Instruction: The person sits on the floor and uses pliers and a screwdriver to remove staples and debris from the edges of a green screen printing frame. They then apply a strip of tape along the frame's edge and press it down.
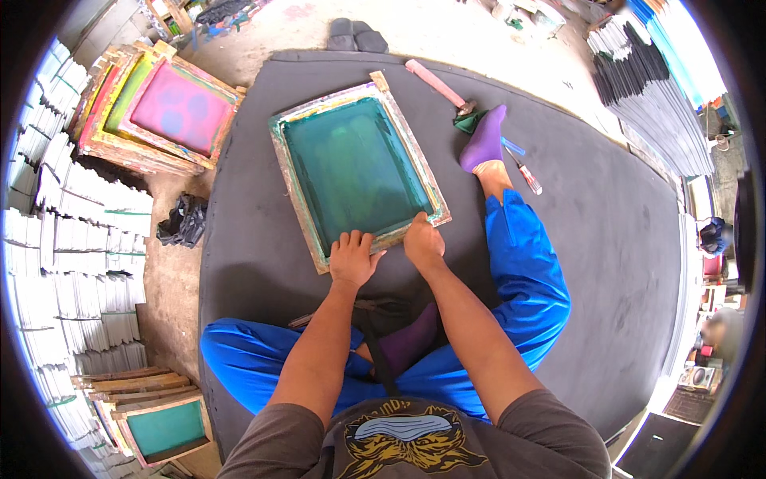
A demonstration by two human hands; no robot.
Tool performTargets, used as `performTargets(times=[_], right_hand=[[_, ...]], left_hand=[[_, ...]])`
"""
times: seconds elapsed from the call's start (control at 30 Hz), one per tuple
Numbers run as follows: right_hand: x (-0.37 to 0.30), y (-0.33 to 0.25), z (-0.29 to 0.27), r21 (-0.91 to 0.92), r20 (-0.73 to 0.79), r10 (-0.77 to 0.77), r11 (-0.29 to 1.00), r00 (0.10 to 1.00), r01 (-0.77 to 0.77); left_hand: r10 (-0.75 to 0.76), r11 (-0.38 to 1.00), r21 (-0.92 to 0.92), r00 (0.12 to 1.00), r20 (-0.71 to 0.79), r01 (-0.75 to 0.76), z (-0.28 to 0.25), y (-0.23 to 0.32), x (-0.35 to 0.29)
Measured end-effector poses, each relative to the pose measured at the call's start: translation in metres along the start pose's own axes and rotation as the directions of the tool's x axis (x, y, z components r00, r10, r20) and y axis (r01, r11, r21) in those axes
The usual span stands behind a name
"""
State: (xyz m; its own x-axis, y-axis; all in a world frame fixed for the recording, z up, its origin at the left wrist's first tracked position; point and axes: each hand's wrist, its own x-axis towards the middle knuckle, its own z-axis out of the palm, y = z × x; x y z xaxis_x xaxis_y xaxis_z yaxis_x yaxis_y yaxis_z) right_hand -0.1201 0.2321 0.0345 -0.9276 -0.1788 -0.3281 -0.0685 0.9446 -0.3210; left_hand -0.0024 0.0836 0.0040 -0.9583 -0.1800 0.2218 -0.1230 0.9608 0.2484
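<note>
A wooden screen-printing frame (297, 195) with teal mesh (351, 160) lies flat on the dark mat before me, its wood smeared with paint. My left hand (353, 257) rests on its near bar, fingers spread over the wood. At the near right corner my right hand (424, 242) is closed in a fist against the frame; whatever its fingers hold is hidden. Beyond the right side lies a hammer (435, 82) with a pinkish handle, close to a dark green object (469, 121). A screwdriver (529, 177) with a red and clear handle is beside my purple-socked foot.
More frames with pink mesh (179, 108) are stacked at the far left, others with green mesh (167, 431) at the near left. Bundled white sheets (72, 239) line the left side. A black plastic bag (183, 219) sits beside the mat; dark slippers (357, 36) lie past its far edge.
</note>
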Motion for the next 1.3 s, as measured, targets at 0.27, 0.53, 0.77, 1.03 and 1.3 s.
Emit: performTargets(times=[0.27,0.53,0.77,1.03,1.3], right_hand=[[0.006,0.029,0.005,-0.004,-0.011,-0.129,0.992,0.992,0.129],[0.009,0.083,0.004,0.154,-0.079,-0.228,0.959,0.971,0.237],[-0.004,0.053,-0.020,0.145,-0.142,-0.081,0.984,0.987,0.101],[0.018,0.045,-0.001,0.078,-0.119,-0.081,0.993,0.990,0.091],[0.012,0.086,-0.011,0.321,-0.193,-0.042,0.941,0.980,0.103]], left_hand=[[-0.013,1.000,0.019,1.000,0.011,0.013,-0.006,0.003,0.001],[0.007,0.999,0.040,1.000,0.022,-0.008,-0.001,0.001,-0.001],[-0.006,1.000,0.016,0.999,0.036,0.005,-0.005,0.001,0.002],[0.003,1.000,0.028,0.999,0.054,-0.004,-0.007,0.006,0.007],[-0.027,0.998,0.060,0.997,0.075,0.022,-0.004,0.002,0.001]])
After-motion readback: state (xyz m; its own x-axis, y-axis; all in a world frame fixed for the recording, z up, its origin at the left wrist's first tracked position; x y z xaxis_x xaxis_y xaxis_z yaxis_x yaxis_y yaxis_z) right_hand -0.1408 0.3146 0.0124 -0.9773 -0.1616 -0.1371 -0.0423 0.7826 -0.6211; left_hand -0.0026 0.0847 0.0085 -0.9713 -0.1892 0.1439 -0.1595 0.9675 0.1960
